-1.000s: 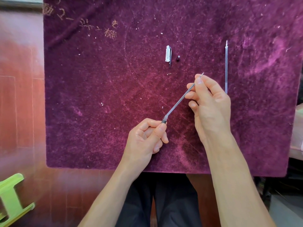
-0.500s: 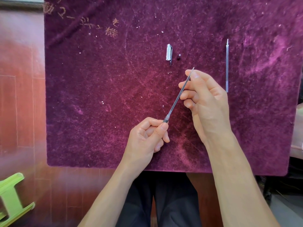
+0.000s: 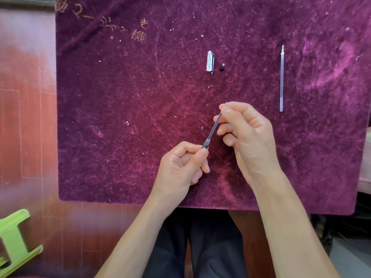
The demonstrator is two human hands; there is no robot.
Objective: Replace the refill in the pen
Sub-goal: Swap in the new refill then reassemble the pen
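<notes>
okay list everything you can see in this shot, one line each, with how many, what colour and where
Velvet mat: one, purple, covering most of the desk.
Pen cap: one, clear with dark clip, upper middle of mat.
Small tip piece: one, dark, just right of the cap.
Loose refill: one, clear and pale, lying straight at upper right.
Pen barrel: one, dark, in the left hand.
Held refill: one, dark, running from barrel to right hand.
Stool: one, green, bottom left on the floor.
Left hand: pinching the barrel.
Right hand: pinching the held refill's tip end.
</notes>
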